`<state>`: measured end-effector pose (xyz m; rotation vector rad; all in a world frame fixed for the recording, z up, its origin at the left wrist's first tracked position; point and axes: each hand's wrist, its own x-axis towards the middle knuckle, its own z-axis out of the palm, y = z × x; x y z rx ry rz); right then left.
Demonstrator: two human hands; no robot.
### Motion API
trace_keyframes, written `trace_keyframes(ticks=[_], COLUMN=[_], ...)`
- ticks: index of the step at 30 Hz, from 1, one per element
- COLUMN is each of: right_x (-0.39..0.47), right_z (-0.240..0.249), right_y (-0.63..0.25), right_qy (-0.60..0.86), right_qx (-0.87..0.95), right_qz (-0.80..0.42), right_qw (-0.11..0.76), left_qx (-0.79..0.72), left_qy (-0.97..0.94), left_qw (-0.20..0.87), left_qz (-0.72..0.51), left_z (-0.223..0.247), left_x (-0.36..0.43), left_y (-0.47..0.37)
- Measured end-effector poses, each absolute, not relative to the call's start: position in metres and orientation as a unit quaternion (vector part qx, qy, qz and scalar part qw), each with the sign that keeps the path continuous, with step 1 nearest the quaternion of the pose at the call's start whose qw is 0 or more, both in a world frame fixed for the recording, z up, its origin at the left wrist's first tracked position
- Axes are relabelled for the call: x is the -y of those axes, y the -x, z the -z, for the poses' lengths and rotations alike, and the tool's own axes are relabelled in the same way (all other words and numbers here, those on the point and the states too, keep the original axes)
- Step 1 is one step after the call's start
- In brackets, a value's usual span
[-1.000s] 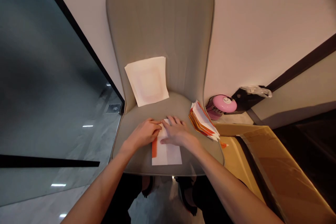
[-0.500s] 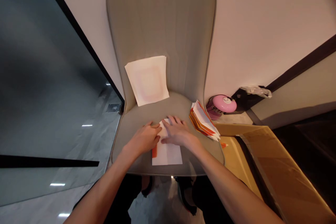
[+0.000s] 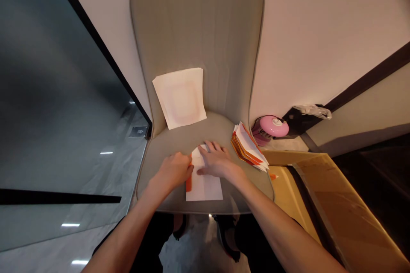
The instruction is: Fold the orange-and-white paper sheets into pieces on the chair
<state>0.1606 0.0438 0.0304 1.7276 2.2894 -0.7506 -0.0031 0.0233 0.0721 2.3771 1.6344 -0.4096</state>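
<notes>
A sheet of paper (image 3: 208, 187), white with an orange strip along its left side, lies on the front of the grey chair seat (image 3: 160, 149). Its top left corner is slanted and a crease runs down it. My right hand (image 3: 216, 161) rests on the sheet with fingers spread. At the left edge my left hand (image 3: 176, 167) has its fingers curled against the orange strip, closed on the paper's edge; the fingertips are partly hidden. To the right sits a bundle of folded white and orange papers (image 3: 250, 149).
A stack of white sheets (image 3: 182, 98) leans against the backrest. Right of the chair stand a cardboard box (image 3: 346, 196) and a pink round-topped device (image 3: 273, 126). A dark glass panel (image 3: 64, 115) is on the left.
My left hand has drawn back from the top of the sheet to its left edge, with its fingers more curled. My right hand stays in place.
</notes>
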Motion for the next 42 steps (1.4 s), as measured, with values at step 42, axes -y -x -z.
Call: trace_keyframes(ticks=[42], right_x=[-0.058], right_z=[-0.018], right_y=[-0.17], right_qy=[-0.674], right_qx=[-0.706], right_qz=[0.214], right_qw=[-0.044], left_qx=[-0.486], left_qy=[-0.864], left_qw=[0.124], left_qz=[0.045], left_z=[-0.041], left_x=[-0.043], left_y=[-0.004])
